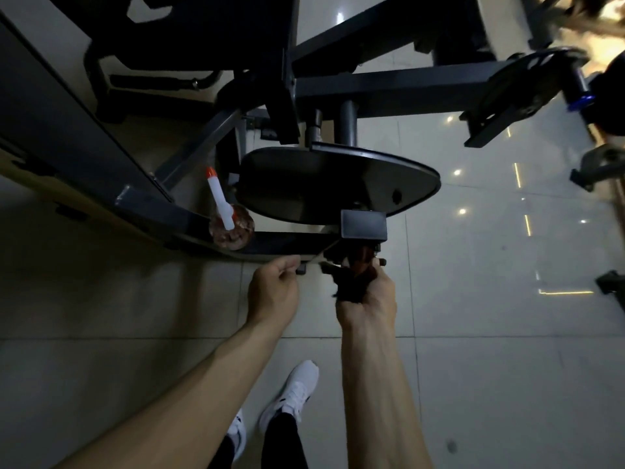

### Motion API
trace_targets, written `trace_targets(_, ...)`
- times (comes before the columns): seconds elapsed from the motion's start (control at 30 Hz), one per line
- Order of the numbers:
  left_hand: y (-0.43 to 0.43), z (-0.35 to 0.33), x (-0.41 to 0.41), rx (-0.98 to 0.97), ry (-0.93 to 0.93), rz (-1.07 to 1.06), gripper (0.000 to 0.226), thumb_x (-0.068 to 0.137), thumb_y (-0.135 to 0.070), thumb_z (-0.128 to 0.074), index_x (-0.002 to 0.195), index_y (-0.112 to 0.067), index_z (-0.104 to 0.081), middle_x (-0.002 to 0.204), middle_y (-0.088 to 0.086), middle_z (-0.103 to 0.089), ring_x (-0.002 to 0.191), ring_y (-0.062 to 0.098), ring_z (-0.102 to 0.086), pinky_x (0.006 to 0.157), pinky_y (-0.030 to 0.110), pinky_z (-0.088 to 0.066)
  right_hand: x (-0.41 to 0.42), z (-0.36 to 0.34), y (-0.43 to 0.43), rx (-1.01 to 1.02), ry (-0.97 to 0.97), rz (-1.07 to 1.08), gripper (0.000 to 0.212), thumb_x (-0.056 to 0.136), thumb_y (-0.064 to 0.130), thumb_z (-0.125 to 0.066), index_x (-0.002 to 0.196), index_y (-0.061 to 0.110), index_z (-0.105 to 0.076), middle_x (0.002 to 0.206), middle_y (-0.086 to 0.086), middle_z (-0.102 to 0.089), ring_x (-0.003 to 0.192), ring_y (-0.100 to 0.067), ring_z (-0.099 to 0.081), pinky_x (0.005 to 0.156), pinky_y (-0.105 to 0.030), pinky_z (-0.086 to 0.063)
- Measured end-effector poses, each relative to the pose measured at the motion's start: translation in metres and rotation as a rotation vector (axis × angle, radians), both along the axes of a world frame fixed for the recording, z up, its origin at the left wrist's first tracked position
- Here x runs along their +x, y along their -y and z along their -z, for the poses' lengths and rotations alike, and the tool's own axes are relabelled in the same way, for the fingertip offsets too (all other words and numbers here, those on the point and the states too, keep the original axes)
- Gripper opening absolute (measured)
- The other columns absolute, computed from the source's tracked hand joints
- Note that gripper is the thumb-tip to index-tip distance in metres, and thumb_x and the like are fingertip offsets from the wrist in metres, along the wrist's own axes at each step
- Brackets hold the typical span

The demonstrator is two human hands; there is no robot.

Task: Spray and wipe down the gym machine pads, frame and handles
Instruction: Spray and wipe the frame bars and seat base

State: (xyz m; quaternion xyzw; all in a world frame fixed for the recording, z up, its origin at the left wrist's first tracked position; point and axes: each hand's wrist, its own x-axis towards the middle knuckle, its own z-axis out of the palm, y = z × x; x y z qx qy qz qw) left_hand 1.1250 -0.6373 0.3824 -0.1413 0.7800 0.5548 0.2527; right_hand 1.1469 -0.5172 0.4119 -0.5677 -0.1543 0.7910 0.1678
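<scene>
The person's right forearm (pixel 375 384) is bare from the wrist to the lower edge of view, and so is the left forearm (pixel 203 384) beside it. Left of the right forearm are two white trainers with dark side marks, the right shoe (pixel 291 394) and the left shoe (pixel 237 438). Close-fitting black trouser legs (pixel 284 441) reach down to them.

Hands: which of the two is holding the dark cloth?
The right hand, fingers curled round the dark cloth just below the seat bracket. The left hand, beside it, only pinches a thin strip, too dim to identify.
</scene>
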Motion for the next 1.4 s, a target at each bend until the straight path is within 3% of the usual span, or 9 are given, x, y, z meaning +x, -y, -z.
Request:
trace_targets(0.17,-0.014,-0.006,-0.006,0.086,-0.041,0.147,0.048,0.106,-0.006,-0.042,0.152,-0.019,-0.048,0.151,-0.008,-0.051,0.138,0.006,-0.046,0.106,0.01,-0.032,0.031,-0.023,-0.018,0.474,0.243,-0.113,0.022,0.093,0.02,-0.076,0.112,0.009,-0.074,0.102,-0.015,-0.077,0.082,-0.032,-0.076,0.073,-0.052,-0.064)
trace_targets(0.27,-0.022,-0.002,-0.015,0.107,-0.058,0.263,0.053,0.107,-0.007,-0.038,0.158,-0.02,-0.036,0.152,-0.013,-0.043,0.134,-0.001,-0.038,0.088,-0.007,-0.026,0.032,-0.03,-0.026,0.833,0.294,-0.161,0.015,0.093,0.021,-0.077,0.108,0.02,-0.075,0.101,0.002,-0.078,0.094,-0.014,-0.075,0.086,-0.043,-0.064)
trace_targets(0.43,-0.029,0.014,-0.017,0.115,-0.031,0.348,0.042,0.105,-0.011,-0.037,0.138,-0.025,-0.059,0.134,-0.01,-0.056,0.125,0.011,-0.05,0.104,0.025,-0.036,0.013,-0.002,-0.011,1.087,0.322,-0.278,0.013,0.095,0.028,-0.075,0.099,0.016,-0.072,0.097,-0.005,-0.072,0.092,-0.018,-0.072,0.081,-0.041,-0.064)
trace_targets(0.5,-0.03,0.023,-0.018,0.069,-0.042,0.394,0.029,0.101,-0.011,-0.038,0.106,-0.024,-0.062,0.111,-0.007,-0.062,0.106,0.015,-0.056,0.092,0.03,-0.043,0.012,0.015,0.0,1.098,0.354,-0.293,0.01,0.094,0.026,-0.074,0.095,0.016,-0.073,0.093,-0.003,-0.073,0.088,-0.017,-0.071,0.079,-0.043,-0.063)
trace_targets(0.77,-0.023,0.02,-0.015,0.127,-0.03,0.401,0.046,0.097,-0.02,-0.039,0.138,-0.014,-0.058,0.137,0.008,-0.063,0.133,0.029,-0.054,0.116,0.051,-0.042,0.002,0.013,-0.009,0.936,0.383,-0.137,0.006,0.085,0.018,-0.077,0.083,0.016,-0.072,0.081,-0.002,-0.074,0.077,-0.018,-0.073,0.074,-0.044,-0.065)
trace_targets(1.0,-0.02,0.017,-0.018,0.188,-0.045,0.373,0.051,0.095,-0.018,-0.04,0.142,-0.015,-0.059,0.141,0.002,-0.062,0.136,0.018,-0.053,0.119,0.044,-0.039,-0.004,0.015,0.001,0.884,0.384,-0.075,0.003,0.085,0.013,-0.075,0.085,0.013,-0.072,0.083,-0.006,-0.074,0.079,-0.024,-0.074,0.068,-0.041,-0.064)
trace_targets(1.13,-0.019,0.011,-0.021,0.267,0.028,0.294,0.041,0.102,-0.001,-0.04,0.112,-0.024,-0.072,0.108,-0.002,-0.074,0.102,0.01,-0.069,0.087,0.029,-0.057,-0.007,0.027,0.031,0.894,0.394,-0.256,0.006,0.078,0.019,-0.076,0.075,0.02,-0.071,0.076,0.0,-0.074,0.076,-0.023,-0.073,0.076,-0.052,-0.061)
trace_targets(1.27,-0.009,0.03,-0.024,0.319,0.011,0.282,0.055,0.089,0.002,-0.042,0.136,-0.012,-0.065,0.135,0.001,-0.067,0.132,0.016,-0.058,0.117,0.043,-0.043,-0.006,0.029,0.013,0.875,0.396,-0.068,0.005,0.078,0.015,-0.077,0.079,0.016,-0.072,0.08,-0.004,-0.075,0.079,-0.028,-0.074,0.072,-0.052,-0.064)
trace_targets(1.4,-0.007,0.02,-0.023,0.32,0.049,0.211,0.059,0.09,0.018,-0.035,0.132,-0.009,-0.068,0.124,0.005,-0.073,0.124,0.018,-0.064,0.112,0.04,-0.047,-0.008,0.039,0.033,0.953,0.456,-0.255,0.01,0.081,0.023,-0.079,0.075,0.019,-0.071,0.073,0.005,-0.072,0.071,-0.012,-0.07,0.077,-0.045,-0.061)
